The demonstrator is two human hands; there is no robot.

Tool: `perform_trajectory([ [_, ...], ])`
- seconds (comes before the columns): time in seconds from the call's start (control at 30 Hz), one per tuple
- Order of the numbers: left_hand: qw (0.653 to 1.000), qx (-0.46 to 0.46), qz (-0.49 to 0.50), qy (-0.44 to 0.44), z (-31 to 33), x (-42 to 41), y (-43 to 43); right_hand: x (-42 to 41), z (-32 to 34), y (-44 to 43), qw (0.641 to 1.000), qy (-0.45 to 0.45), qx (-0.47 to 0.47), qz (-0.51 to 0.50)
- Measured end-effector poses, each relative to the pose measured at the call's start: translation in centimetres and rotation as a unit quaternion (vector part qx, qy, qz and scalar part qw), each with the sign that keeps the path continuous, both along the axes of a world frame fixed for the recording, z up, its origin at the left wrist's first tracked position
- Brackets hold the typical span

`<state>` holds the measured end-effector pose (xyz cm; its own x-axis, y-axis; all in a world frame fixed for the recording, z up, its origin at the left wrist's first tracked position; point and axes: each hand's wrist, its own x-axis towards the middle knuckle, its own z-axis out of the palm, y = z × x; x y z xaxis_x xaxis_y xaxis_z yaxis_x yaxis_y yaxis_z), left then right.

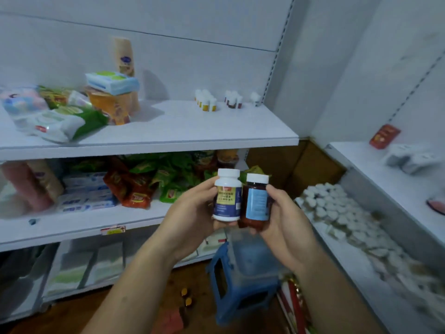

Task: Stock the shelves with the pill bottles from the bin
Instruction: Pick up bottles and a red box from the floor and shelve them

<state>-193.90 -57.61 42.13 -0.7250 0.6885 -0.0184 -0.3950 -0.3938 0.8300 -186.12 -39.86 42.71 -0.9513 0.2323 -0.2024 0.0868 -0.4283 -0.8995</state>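
2 bottles, touching side by side, are held up before the shelves. The left hand (190, 220) is curled round the white bottle (227, 196), and the right hand (284, 222) round the brown bottle (256, 203). Both are upright, caps up, long axes vertical, likely so they can go down standing on the upper shelf (168, 131).

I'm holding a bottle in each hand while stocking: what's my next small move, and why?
Probably lift the left hand with its white bottle to the upper shelf, beside the small bottles grouped there; the right hand grips a dark bottle for after.
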Motion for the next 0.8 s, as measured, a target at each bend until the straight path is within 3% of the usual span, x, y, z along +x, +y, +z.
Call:
perform_trajectory([
  [0.17, 0.995, 0.02, -0.097, 0.004, 0.9, 2.5, 6.4, 5.8, 1.1, 3.5, 0.984, 0.01, 0.043, -0.173],
  [0.3, 0.987, 0.017, -0.16, 0.016, 2.4, 6.9, 11.7, 12.4, 1.6, 7.1, 0.958, 0.014, 0.152, -0.243],
  [0.53, 0.96, 0.013, -0.275, 0.059, 4.8, 16.7, 18.8, 26.0, 3.2, 11.5, 0.937, 0.088, 0.12, -0.317],
  [0.8, 0.93, 0.014, -0.361, 0.065, 6.1, 33.4, 25.7, 44.8, 4.3, 14.1, 0.893, 0.053, 0.139, -0.426],
])
